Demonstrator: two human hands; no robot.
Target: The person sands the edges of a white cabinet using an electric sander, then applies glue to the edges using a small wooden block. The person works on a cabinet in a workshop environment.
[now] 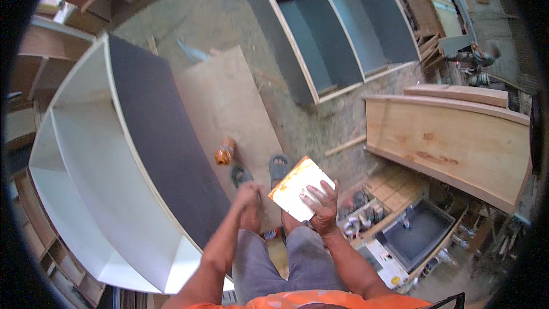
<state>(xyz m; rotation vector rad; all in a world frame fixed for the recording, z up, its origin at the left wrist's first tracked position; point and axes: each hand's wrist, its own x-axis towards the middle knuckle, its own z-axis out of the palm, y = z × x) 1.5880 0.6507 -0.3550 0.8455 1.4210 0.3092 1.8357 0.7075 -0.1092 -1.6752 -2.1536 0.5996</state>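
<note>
My right hand (322, 205) grips a small white rectangular panel (298, 190) by its right side, fingers laid across its bright face. Along the panel's upper left edge runs an uneven orange-brown smear. Just left of the panel, apart from it, my left hand (248, 194) is closed with fingers curled; anything inside it is hidden. Beyond the left hand, an amber bottle (225, 152) with orange-brown colouring is on a plywood sheet (223, 91) on the floor.
A white shelf cabinet with a dark side (166, 120) stands left. Ahead is a dark open cabinet (320, 40). On the right are a wooden panel (446, 149), a dark tray (420, 229) and a box of tools (366, 220). Another person (480, 56) is far right.
</note>
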